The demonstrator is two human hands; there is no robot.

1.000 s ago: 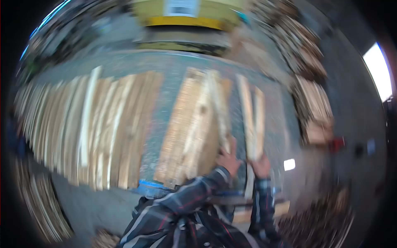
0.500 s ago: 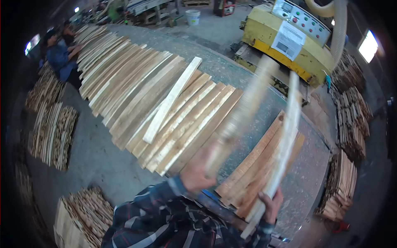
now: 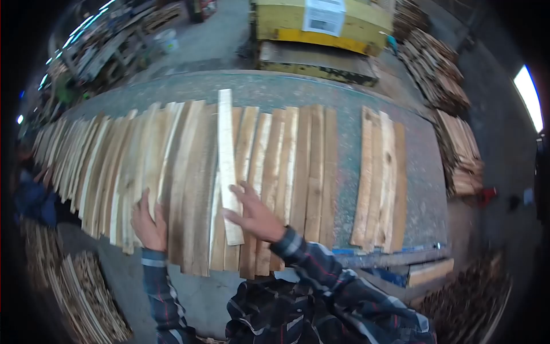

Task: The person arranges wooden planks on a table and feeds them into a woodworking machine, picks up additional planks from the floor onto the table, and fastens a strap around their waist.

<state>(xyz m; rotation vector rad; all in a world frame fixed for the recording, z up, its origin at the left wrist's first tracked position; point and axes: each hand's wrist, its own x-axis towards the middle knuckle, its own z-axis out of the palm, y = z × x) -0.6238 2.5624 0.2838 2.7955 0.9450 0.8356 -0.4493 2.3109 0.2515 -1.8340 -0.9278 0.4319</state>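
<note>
Currently I have a scuffed green bench (image 3: 347,166) under a long row of boards (image 3: 192,183), the left hand (image 3: 150,226) and right hand (image 3: 255,215) spread and unclenched over it.
Beyond it I see a yellow machine (image 3: 281,20), its top cut off, and wood stacks (image 3: 429,66) on the right. A co-worker (image 3: 31,198) at the left edge is too dark to make out. The right fingertips meet the edge of a pale board (image 3: 227,166) atop the row; pressure I cannot tell. Half a second ago each hand gripped a board; now neither does.
</note>
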